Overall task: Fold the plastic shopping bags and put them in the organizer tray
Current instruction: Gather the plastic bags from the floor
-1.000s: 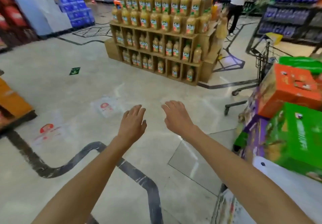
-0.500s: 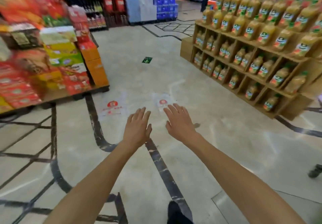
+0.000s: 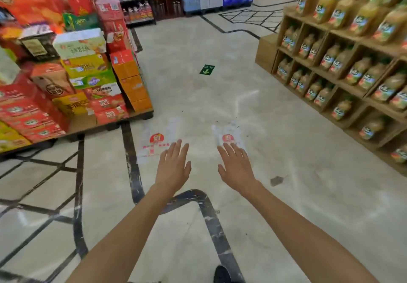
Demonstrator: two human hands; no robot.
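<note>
Fingers straight and empty, the left hand (image 3: 174, 166) and right hand (image 3: 236, 166) reach out, palms down, above a shop floor (image 3: 275, 150). Two flat plastic bags lie there: the left bag (image 3: 152, 143) beyond the left hand, the right bag (image 3: 228, 136) just past the right fingertips. Stacked boxes (image 3: 88, 73) stand left, a juice display (image 3: 343, 62) right.

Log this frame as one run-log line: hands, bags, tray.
left hand: open, empty | right hand: open, empty | left bag: flat on floor, unfolded | right bag: flat on floor, unfolded | tray: not in view
</note>
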